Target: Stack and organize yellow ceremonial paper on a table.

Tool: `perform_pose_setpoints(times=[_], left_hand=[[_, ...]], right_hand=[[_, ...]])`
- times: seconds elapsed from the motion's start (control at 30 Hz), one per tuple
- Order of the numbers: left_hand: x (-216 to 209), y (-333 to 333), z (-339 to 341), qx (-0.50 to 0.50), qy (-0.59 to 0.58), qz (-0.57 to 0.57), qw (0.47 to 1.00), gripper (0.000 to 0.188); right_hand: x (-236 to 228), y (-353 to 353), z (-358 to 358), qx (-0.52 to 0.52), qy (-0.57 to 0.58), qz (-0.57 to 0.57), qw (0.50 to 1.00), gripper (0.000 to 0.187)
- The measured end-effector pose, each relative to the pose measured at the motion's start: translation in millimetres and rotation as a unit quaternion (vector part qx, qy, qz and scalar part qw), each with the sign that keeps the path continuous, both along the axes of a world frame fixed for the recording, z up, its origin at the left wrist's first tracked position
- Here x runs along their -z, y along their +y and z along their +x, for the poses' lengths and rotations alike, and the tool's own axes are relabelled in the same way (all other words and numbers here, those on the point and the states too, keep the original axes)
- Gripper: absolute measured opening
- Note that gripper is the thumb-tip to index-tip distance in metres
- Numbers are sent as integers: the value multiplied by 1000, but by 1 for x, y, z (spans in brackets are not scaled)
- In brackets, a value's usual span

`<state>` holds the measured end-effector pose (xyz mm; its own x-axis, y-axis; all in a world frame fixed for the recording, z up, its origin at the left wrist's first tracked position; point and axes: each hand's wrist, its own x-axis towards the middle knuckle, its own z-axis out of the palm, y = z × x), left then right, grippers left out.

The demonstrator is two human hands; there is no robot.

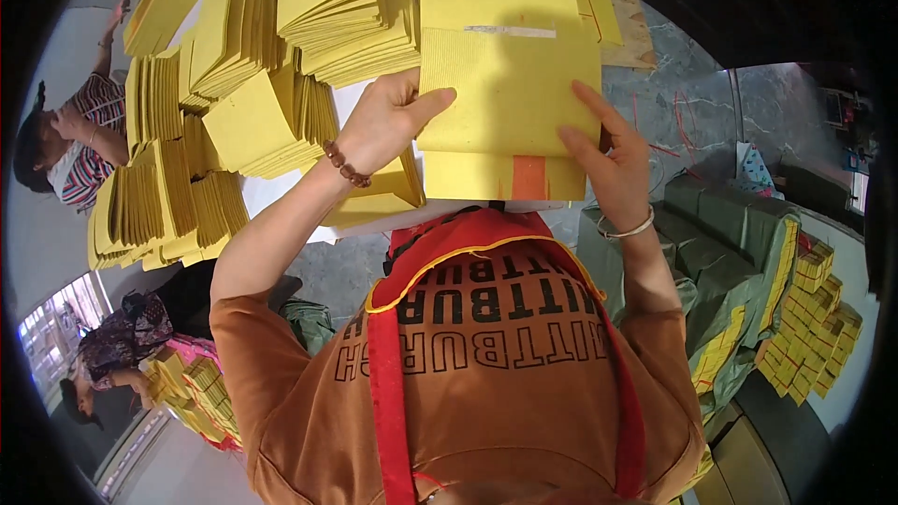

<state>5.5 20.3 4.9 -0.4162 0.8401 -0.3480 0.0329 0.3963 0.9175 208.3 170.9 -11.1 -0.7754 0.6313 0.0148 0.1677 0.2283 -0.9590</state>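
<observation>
In front of me I hold a ribbed yellow paper sheet (505,84) by its two sides; how many layers lie under it I cannot tell. My left hand (398,117) grips the left edge, thumb on top and the other fingers partly hidden. At the right edge, my right hand (613,150) is closed on the paper, its thumb and a finger showing on the surface. A pale strip (510,32) runs across the paper's upper part. Just below its near edge shows another yellow paper piece (468,178) with an orange patch (528,178).
Folded yellow paper stacks (337,0) crowd the table's left and far side. Red-tied yellow bundles (589,0) lie at the far right. Green-wrapped bales (720,224) and a pile of small bundles (814,337) stand to my right. Two people (98,126) are at the left.
</observation>
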Motion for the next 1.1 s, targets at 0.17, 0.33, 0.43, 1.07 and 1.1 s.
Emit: perform_pose_setpoints(times=[0.17, 0.33, 0.43, 1.07, 1.1], left_hand=[[4, 5, -4, 6, 22, -43, 999, 25], [17, 5, -3, -22, 10, -8, 1000, 26], [28, 3, -4, -41, 9, 27, 999, 28], [8, 18, 44, 241, 532, 76, 808, 65], [10, 17, 44, 244, 534, 68, 806, 66]], right_hand=[[3, 3, -4, 22, 18, -111, 993, 40], [7, 5, -7, 27, 20, -145, 989, 38], [10, 6, -7, 24, 24, -144, 989, 38], [-5, 6, -7, 26, -79, -30, 996, 36], [-10, 5, -5, 19, -165, 53, 985, 36]])
